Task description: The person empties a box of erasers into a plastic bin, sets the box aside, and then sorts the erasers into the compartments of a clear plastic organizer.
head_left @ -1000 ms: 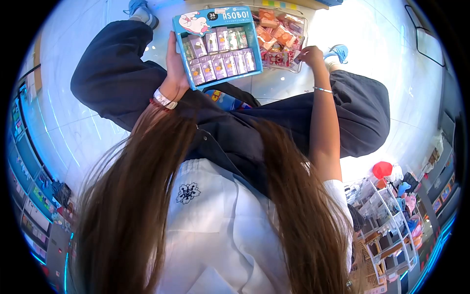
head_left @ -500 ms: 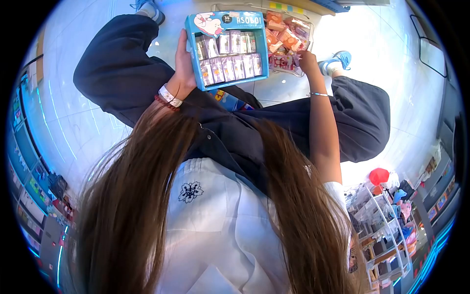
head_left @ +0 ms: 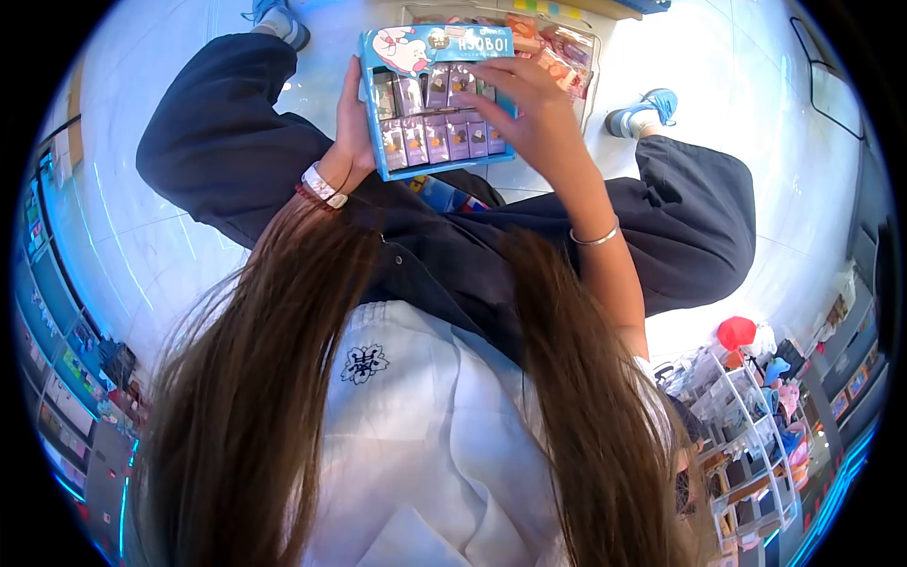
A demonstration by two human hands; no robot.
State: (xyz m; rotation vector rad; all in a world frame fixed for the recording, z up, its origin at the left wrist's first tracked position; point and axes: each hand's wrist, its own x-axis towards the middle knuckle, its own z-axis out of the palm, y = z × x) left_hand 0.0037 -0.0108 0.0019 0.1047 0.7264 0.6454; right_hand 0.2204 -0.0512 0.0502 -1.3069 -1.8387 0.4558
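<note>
My left hand (head_left: 354, 137) grips the left side of a blue display box (head_left: 376, 156) marked ASOBO!, with its thumb up along the edge. The box is tilted towards me. Two rows of small purple packets (head_left: 436, 139) stand inside it. My right hand (head_left: 534, 109) reaches over the box's upper right part. Its thumb and fingertips lie around a small purple packet (head_left: 461, 79) in the top row; the hand hides the packets behind it. Just behind the box is a clear plastic bin (head_left: 593, 71) with orange and red packets (head_left: 559, 68).
My legs, in dark trousers (head_left: 690, 208), are spread on the pale tiled floor (head_left: 803, 161). A blue printed package (head_left: 444, 196) lies under the box. A white wire rack (head_left: 756, 435) with assorted goods stands at the right, and stocked shelves (head_left: 57, 331) line the left.
My right hand has moved left from the bin to the upper right of the display box. The left hand still holds the box, which has barely shifted.
</note>
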